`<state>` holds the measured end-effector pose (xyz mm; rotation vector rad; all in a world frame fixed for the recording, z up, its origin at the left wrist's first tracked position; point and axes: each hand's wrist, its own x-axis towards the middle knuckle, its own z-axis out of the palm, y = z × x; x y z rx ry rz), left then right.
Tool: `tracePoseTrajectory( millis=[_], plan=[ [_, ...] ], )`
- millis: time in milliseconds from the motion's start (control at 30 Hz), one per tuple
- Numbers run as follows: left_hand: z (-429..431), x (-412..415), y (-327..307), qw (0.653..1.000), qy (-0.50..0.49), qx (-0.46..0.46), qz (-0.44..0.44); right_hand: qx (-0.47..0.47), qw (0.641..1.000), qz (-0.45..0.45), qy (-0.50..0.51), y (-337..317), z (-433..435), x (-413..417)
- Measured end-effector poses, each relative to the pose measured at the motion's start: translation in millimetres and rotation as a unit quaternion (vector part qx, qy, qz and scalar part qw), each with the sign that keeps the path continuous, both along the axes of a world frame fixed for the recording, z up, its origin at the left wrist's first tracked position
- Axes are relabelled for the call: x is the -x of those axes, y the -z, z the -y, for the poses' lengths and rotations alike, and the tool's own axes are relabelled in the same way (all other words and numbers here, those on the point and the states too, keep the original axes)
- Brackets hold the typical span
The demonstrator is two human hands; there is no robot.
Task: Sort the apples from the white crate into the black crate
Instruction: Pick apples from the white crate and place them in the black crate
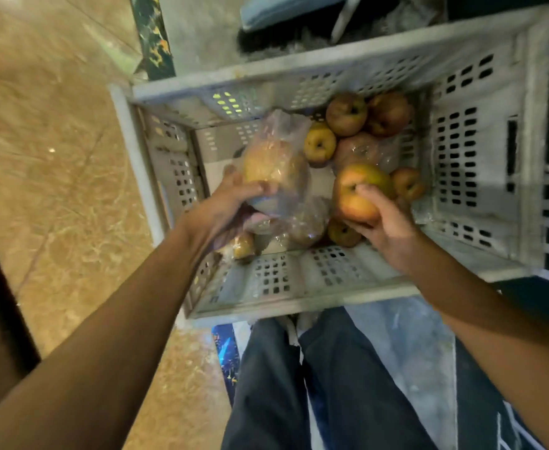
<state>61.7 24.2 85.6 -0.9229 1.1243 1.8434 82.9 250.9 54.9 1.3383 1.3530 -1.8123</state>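
Both hands are in the white crate (299, 280): left hand (224, 206) grips a bagged apple (273, 164), right hand (386, 222) a bare apple (357, 193). Several apples remain; no black crate is in view.

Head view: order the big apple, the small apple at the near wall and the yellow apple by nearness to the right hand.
1. big apple: in the right hand.
2. small apple: just left, at near wall.
3. yellow apple: farther back, mid-crate.
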Motion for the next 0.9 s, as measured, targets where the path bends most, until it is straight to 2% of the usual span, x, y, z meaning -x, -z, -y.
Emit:
tracePoseTrajectory(
  millis=[100,167,233,433,533,600,767,900],
  plan=[
    [16.4,-25.5,-50.1,0.998,-0.018,-0.063,0.012,0.126,0.992,0.002,0.010,-53.1,12.5,-1.3],
    [23.7,-39.7,-82.0,0.993,-0.026,-0.110,0.016,0.184,0.983,-0.009,0.000,-85.9,20.6,-3.9],
    [29.2,-50.7,-108.2,0.987,-0.054,-0.154,0.008,0.231,0.972,-0.009,0.031,-114.1,28.1,-6.0],
    [27.8,-57.6,-166.2,0.964,-0.187,-0.187,0.016,0.292,0.955,-0.019,0.036,-177.6,37.6,-10.3],
    [21.1,-57.5,-194.9,0.922,-0.318,-0.203,0.092,0.298,0.954,-0.023,0.029,-202.9,37.9,-14.1],
    [15.5,-57.9,-210.3,0.899,-0.372,-0.189,0.135,0.309,0.949,-0.001,0.059,-219.0,38.7,-18.2],
    [14.0,-62.9,-231.3,0.839,-0.462,-0.200,0.206,0.383,0.909,0.063,0.151,-248.4,38.1,-33.8],
    [17.0,-72.9,-245.6,0.822,-0.479,-0.191,0.243,0.459,0.867,0.051,0.188,-254.8,36.0,-50.5]
  ],
)
